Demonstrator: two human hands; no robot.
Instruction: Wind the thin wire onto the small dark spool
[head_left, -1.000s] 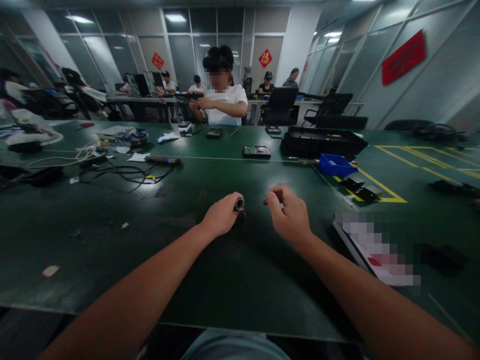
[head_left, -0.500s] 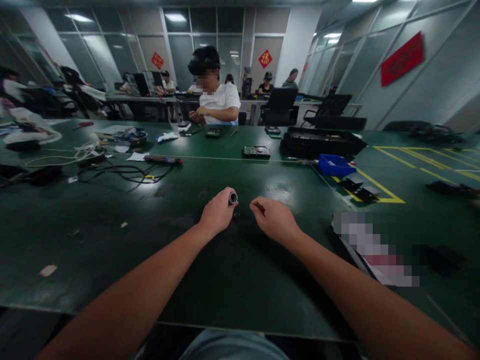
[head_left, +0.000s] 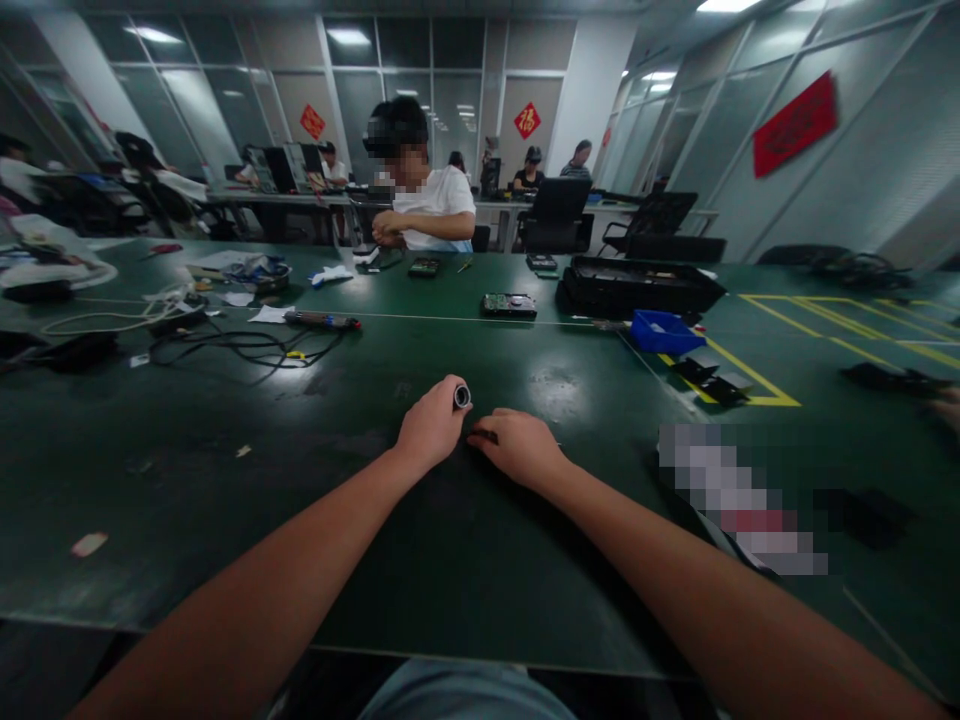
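My left hand point(head_left: 429, 425) is wrapped around a dark tube point(head_left: 462, 397) that looks like a flashlight body. Its open, silver-rimmed end faces me, and the rest is hidden inside the fist. Just to the right and slightly nearer, my right hand point(head_left: 521, 445) rests low at the table with thumb and fingers pinched together. A small dark round piece point(head_left: 486, 435) shows between these fingertips, mostly covered by them. The two hands are close but apart.
Hard drives point(head_left: 508, 304) lie farther back on the green table point(head_left: 360, 570), beside a black tray point(head_left: 641, 287) and a blue bin point(head_left: 666, 332). Black cables point(head_left: 240, 345) and a screwdriver-like tool point(head_left: 322, 320) are at left. A person point(head_left: 431, 205) sits opposite.
My right hand has moved left and slightly down, and its fingers now cover the small dark round piece that lay on the table. My left hand keeps holding the tube in place.
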